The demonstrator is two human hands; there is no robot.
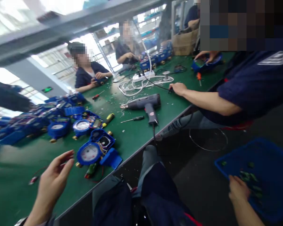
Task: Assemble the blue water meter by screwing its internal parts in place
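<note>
My left hand (pixel 55 177) is above the green table (pixel 132 138), its fingers apart and holding nothing, just left of an opened blue meter (pixel 89 153) with a round white dial and exposed wires. A green-and-red tool handle (pixel 91 171) lies beside that meter. At the lower right, my right hand (pixel 239 188) reaches over the near rim of a blue bin (pixel 278 175). Small green pieces (pixel 250 179) lie in the bin near its fingers. Those fingers are bent and blurred, and whether they hold anything is hidden.
A heat gun (pixel 143 103), a screwdriver (pixel 138 118) and a yellow-handled tool (pixel 109 119) lie mid-table. Many blue meters (pixel 58 127) fill the left side. A white power strip (pixel 143 76) with coiled cable sits farther back. Co-workers sit opposite and at right, one hand (pixel 178 89) touching a black cord.
</note>
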